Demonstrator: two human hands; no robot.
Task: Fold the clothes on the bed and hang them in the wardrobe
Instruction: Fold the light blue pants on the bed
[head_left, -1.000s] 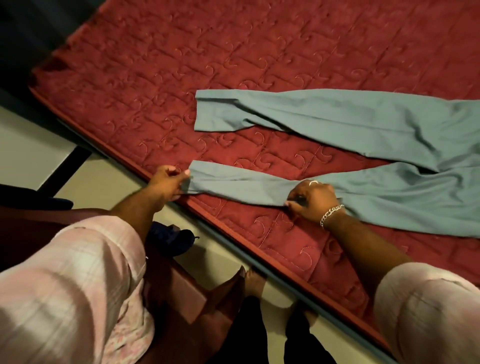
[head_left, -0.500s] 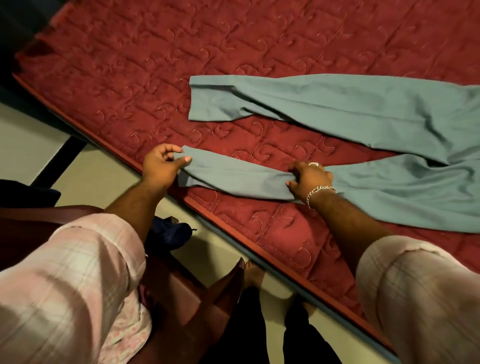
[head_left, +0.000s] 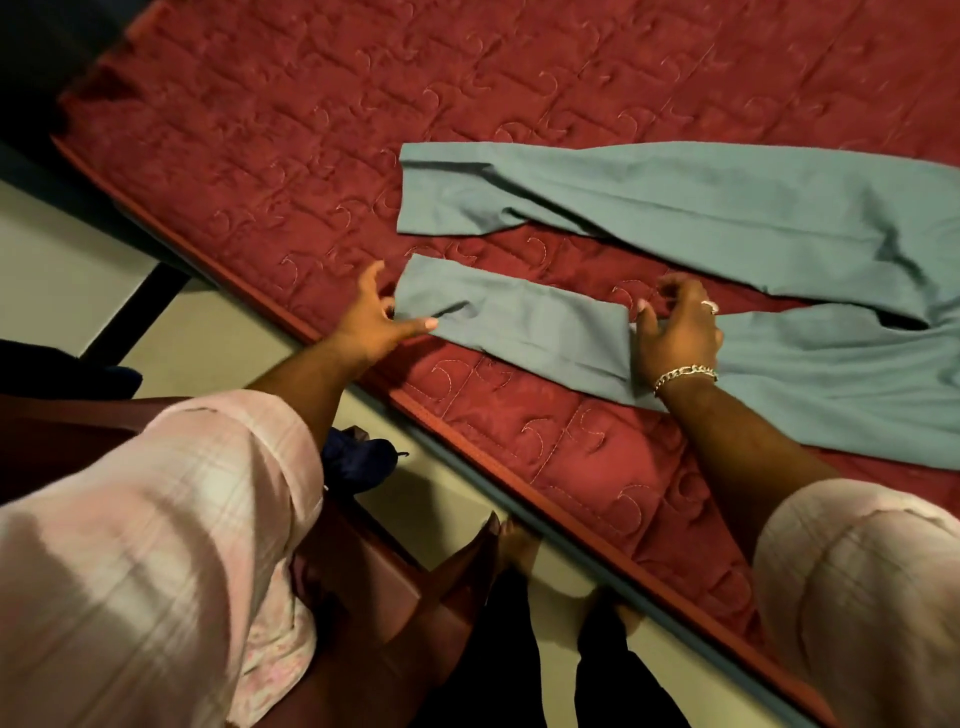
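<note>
Quilted red mattress (head_left: 291, 156) carries teal trousers (head_left: 727, 218), legs spread apart. Head view: left hand (head_left: 371, 325), fingers splayed, touches near-leg hem; right hand (head_left: 675, 332), fingers loosely spread, seems to rest mid-leg. Step: flattening, folding barely begun. Next: stack the legs.

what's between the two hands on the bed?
Head view: the near trouser leg of the teal trousers spans from left hand to right hand, lying flat on the red quilted mattress.
</note>
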